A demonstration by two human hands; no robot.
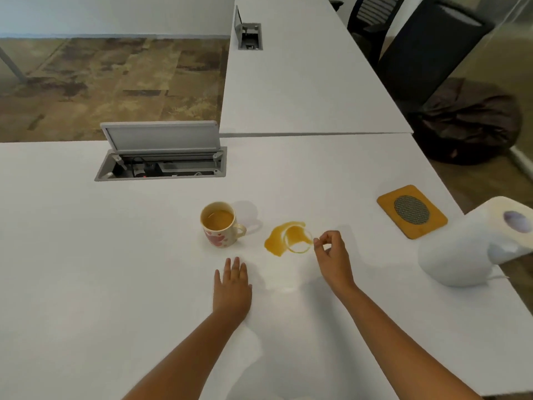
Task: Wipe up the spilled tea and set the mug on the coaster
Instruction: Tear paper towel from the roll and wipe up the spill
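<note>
A cream mug (219, 226) with pink hearts stands upright on the white table, holding tea, handle to the right. Right of it lies an amber tea puddle (284, 237) with a ring mark. A square wooden coaster (412, 211) with a round mesh centre lies at the right. A white paper towel roll (473, 243) lies on its side at the right table edge. My left hand (233, 284) rests flat on the table below the mug, holding nothing. My right hand (331, 255) hovers just right of the puddle, fingers loosely curled, empty.
An open cable hatch (161, 163) with a raised lid is sunk into the table behind the mug. A second white desk (302, 82) adjoins at the back. Dark office chairs (418, 47) and a dark beanbag (467, 125) stand beyond the right edge.
</note>
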